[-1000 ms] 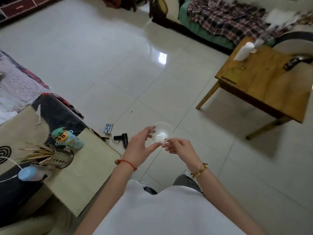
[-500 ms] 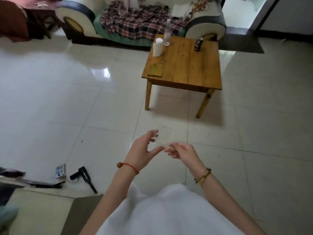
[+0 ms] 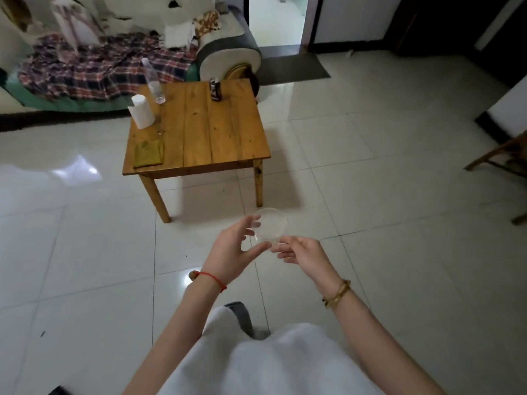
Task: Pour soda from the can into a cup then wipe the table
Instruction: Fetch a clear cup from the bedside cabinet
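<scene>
Currently, your left hand [image 3: 231, 252] and right hand [image 3: 302, 252] both pinch one clear plastic cup [image 3: 269, 228] above the tiled floor. Dark soda can [image 3: 215, 90], olive cloth [image 3: 149, 153], white paper roll [image 3: 141, 111]: on the square wooden table [image 3: 216, 132], well apart from you.

1. A small wooden table [image 3: 216, 129] stands on the pale tiled floor [image 3: 370, 195], just in front of a sofa.
2. At its far edge, a dark soda can [image 3: 215, 89] stands upright.
3. On the far left, a clear plastic bottle [image 3: 154, 81] stands beside a white paper roll [image 3: 141, 111].
4. At the near left corner, an olive cloth [image 3: 149, 153] lies flat.
</scene>
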`<state>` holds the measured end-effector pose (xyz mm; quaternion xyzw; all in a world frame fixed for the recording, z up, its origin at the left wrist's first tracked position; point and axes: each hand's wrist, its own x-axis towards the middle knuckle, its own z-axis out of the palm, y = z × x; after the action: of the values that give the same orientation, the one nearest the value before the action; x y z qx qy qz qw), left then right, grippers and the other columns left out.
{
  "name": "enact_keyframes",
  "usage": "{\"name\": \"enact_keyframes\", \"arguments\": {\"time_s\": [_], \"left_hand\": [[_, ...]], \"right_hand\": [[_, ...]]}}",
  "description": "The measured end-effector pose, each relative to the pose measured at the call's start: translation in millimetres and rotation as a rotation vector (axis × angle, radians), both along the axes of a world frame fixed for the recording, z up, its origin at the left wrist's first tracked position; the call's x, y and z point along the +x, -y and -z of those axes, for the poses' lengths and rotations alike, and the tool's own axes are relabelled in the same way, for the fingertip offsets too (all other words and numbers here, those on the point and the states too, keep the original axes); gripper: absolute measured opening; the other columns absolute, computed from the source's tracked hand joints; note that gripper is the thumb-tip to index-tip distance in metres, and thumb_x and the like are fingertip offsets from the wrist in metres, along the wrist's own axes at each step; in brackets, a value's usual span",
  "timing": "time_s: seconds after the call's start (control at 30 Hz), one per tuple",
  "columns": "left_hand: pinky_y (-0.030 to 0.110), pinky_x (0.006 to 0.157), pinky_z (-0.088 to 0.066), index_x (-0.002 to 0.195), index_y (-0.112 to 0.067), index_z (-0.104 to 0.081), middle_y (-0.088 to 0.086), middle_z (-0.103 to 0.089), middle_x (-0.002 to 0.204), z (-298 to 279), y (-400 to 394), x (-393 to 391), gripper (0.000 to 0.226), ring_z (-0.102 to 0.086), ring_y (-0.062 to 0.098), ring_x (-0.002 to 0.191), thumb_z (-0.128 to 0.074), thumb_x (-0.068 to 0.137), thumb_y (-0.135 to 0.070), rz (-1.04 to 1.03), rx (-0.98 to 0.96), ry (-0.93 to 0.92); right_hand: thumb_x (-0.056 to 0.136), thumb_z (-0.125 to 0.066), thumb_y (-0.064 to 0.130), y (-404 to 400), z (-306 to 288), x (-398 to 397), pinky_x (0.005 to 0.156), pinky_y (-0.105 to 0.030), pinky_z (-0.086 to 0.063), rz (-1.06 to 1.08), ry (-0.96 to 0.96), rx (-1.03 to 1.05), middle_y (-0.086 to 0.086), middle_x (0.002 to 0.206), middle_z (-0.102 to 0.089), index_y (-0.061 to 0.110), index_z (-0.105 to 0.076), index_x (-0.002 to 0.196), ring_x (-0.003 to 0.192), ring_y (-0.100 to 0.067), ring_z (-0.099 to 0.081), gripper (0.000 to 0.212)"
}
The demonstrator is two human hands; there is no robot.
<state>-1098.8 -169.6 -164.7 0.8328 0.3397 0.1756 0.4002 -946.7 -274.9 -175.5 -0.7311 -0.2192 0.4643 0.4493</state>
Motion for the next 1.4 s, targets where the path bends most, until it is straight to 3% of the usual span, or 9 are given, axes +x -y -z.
{"name": "enact_keyframes", "arguments": {"time_s": [0.27,0.6,0.77,1.03,1.23,1.4], "left_hand": [[0.029,0.094,-0.053,0.135,-0.019,-0.051,-0.005,-0.063,0.125,15,-45,108,0.06,-0.061,0.008,0.105,-0.072,0.083,-0.041,0.157,-0.007,-0.025],[0.023,0.089,-0.053,0.134,-0.018,-0.053,-0.008,-0.064,0.124,12,-154,281,0.061,-0.063,0.004,0.102,-0.073,0.082,-0.042,0.254,-0.002,0.012],[0.027,0.094,-0.053,0.136,-0.019,-0.05,-0.006,-0.063,0.126,1,-219,361,0.064,-0.063,0.005,0.105,-0.071,0.082,-0.045,0.269,0.032,0.035],[0.028,0.094,-0.054,0.135,-0.02,-0.05,-0.006,-0.063,0.126,1,-295,438,0.064,-0.063,0.006,0.106,-0.068,0.081,-0.05,0.224,0.013,0.014],[0.029,0.094,-0.055,0.134,-0.018,-0.052,-0.005,-0.063,0.126,14,-344,491,0.063,-0.063,0.007,0.106,-0.068,0.081,-0.048,0.108,-0.005,-0.004],[0.021,0.093,-0.052,0.137,-0.019,-0.05,-0.006,-0.062,0.127,15,-391,548,0.064,-0.061,0.004,0.105,-0.07,0.082,-0.045,-0.028,0.001,0.002]], "right_hand": [[0.103,-0.042,0.023,-18,16,85,0.08,-0.022,-0.056,0.185,-0.057,0.006,-0.004,0.094,-0.076,0.008,-0.068,0.114,0.087,-0.016,-0.071,0.032],[0.101,-0.044,0.018,-116,6,244,0.076,-0.023,-0.053,0.308,-0.051,0.016,-0.004,0.089,-0.076,0.009,-0.071,0.104,0.081,-0.015,-0.07,0.029],[0.101,-0.044,0.016,-180,-10,322,0.076,-0.024,-0.055,0.309,-0.027,0.062,-0.005,0.088,-0.076,0.014,-0.072,0.097,0.079,-0.014,-0.07,0.028],[0.1,-0.048,0.022,-259,-13,404,0.075,-0.019,-0.053,0.258,-0.065,0.072,-0.003,0.089,-0.076,0.011,-0.073,0.103,0.083,-0.013,-0.071,0.027],[0.1,-0.049,0.019,-324,-2,468,0.066,-0.013,-0.051,0.186,-0.104,0.067,-0.002,0.084,-0.075,0.01,-0.072,0.101,0.077,-0.009,-0.069,0.025],[0.099,-0.05,0.018,-393,2,546,0.068,-0.017,-0.052,0.033,-0.095,0.052,-0.007,0.088,-0.076,0.014,-0.072,0.094,0.078,-0.014,-0.069,0.023]]}}
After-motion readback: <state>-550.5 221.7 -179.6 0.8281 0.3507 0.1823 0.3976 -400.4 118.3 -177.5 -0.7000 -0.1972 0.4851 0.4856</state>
